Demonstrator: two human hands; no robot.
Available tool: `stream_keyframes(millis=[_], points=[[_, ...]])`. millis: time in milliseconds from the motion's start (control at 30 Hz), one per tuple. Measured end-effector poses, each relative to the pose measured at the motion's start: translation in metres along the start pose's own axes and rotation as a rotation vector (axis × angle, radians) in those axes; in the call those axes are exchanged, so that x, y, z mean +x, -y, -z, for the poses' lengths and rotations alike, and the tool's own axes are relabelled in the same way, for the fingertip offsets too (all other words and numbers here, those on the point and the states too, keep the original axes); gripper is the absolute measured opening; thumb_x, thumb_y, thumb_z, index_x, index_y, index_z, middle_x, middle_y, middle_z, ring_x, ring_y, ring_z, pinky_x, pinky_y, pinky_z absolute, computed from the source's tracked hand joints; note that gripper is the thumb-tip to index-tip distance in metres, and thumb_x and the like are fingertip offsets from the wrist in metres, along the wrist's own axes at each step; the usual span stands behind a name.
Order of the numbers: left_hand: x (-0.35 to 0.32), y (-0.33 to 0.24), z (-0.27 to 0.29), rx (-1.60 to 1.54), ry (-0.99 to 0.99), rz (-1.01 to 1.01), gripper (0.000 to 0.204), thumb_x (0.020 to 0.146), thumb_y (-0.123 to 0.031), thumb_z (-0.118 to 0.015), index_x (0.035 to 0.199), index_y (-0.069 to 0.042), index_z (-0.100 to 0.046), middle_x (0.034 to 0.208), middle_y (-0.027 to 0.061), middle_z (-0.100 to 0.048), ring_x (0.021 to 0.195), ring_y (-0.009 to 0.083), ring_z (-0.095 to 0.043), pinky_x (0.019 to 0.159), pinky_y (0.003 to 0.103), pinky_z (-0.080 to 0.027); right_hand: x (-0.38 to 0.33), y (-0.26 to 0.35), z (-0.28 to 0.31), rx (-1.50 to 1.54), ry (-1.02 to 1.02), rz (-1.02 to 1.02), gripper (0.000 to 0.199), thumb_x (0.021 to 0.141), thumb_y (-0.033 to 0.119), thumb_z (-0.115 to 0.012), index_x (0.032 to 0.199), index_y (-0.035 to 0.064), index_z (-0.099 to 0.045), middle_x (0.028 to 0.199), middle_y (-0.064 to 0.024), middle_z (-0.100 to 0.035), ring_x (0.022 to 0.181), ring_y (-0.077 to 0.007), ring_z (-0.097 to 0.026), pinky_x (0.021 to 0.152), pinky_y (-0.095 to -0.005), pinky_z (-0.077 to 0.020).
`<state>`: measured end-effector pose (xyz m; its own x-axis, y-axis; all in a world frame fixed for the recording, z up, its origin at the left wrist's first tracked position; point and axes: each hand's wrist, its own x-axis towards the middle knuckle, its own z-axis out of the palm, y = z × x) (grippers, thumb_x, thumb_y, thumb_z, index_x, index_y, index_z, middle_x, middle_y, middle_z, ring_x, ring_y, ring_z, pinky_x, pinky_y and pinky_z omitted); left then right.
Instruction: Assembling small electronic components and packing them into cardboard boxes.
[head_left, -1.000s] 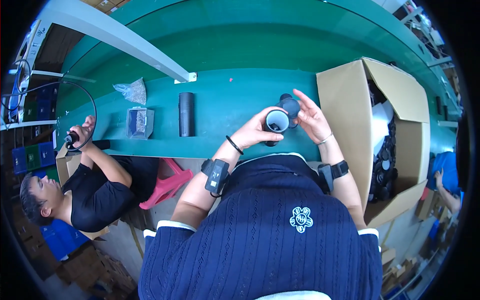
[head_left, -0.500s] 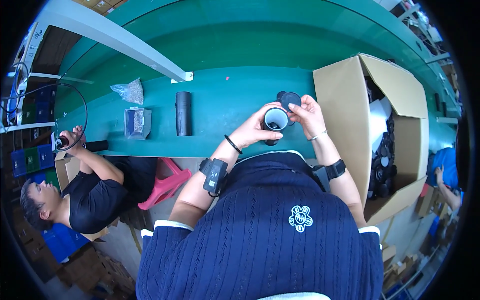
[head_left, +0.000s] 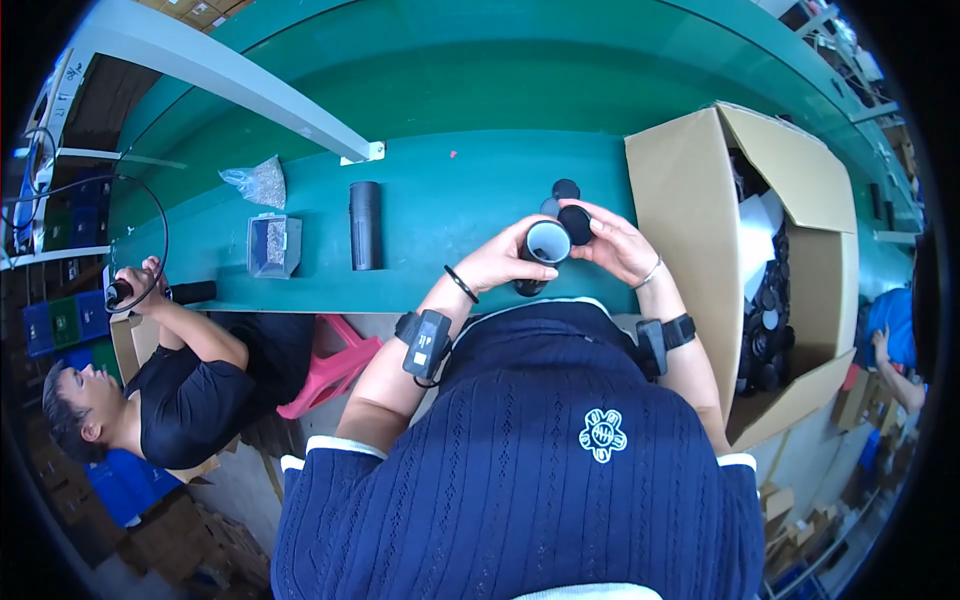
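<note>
My left hand [head_left: 505,262] is wrapped round a black tube [head_left: 529,287], its open mouth facing up and showing a pale inner wall. Beside the mouth, my right hand [head_left: 625,248] grips a round black cap [head_left: 575,224] by its edge, close to the rim. Just beyond the hands, another black cap [head_left: 566,189] lies on the green table [head_left: 460,200], with a greyer disc [head_left: 550,206] partly hidden by the held cap. A second black tube [head_left: 366,225] lies further left.
At right stands an open cardboard box [head_left: 685,250] with many black round pieces inside. Left on the table are a clear bin [head_left: 273,262] and a plastic bag [head_left: 262,183] of grainy material. A metal post [head_left: 250,85] slants overhead. A co-worker [head_left: 200,400] sits left near a pink stool [head_left: 335,365].
The cap in my right hand has come down and slightly left, and that hand has lowered. Dark content seen inside the tube before is no longer visible; the tube has shifted slightly left.
</note>
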<state>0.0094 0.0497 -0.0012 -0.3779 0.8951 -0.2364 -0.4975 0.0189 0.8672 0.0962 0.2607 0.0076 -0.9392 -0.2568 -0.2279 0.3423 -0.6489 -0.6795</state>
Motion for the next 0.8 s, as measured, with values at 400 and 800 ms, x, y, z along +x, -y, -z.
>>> stream_keyframes(millis=[400, 800], points=[[0.015, 0.029, 0.003, 0.815, -0.360, -0.239, 0.067, 0.068, -0.015, -0.079, 0.125, -0.007, -0.044, 0.121, 0.0131, -0.049, 0.114, 0.0278, -0.047, 0.098, 0.038, -0.038, -0.003, 0.013, -0.021, -0.962, -0.207, 0.254, 0.061, 0.072, 0.000, -0.072, 0.128, 0.0069, -0.051, 0.123, -0.0065, -0.051, 0.109, -0.0163, -0.051, 0.092, -0.0328, -0.0449], [0.018, 0.041, -0.006, 0.920, -0.443, -0.345, 0.070, 0.064, -0.023, -0.079, 0.124, -0.007, -0.044, 0.117, 0.0163, -0.052, 0.111, 0.0355, -0.048, 0.096, 0.044, -0.037, 0.003, -0.002, -0.027, -1.423, -0.196, 0.395, 0.053, 0.065, 0.004, -0.075, 0.115, 0.0031, -0.060, 0.117, -0.0150, -0.058, 0.109, -0.0321, -0.055, 0.094, -0.0378, -0.0443]])
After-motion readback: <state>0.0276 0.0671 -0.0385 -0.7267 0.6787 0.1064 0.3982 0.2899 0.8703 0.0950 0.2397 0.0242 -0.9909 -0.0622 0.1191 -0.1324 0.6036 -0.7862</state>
